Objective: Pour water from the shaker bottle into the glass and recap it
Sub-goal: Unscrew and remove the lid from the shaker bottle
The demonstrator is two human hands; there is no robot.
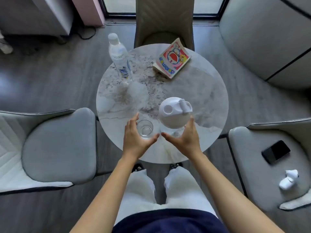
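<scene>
Two spread hands: left hand (pixel 134 137) cups glass (pixel 145 129), right hand (pixel 185 137) flanks shaker bottle (pixel 175 115).

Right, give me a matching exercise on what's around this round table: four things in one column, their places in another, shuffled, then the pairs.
Things:
1. glass
2. shaker
3. comic book
4. phone

Places:
A. on the chair seat to the right of the table
B. near edge of the table, by the left hand
C. far side of the table, toward the right
D. near edge of the table, by the right hand

Pairs: 1-B, 2-D, 3-C, 4-A
</scene>
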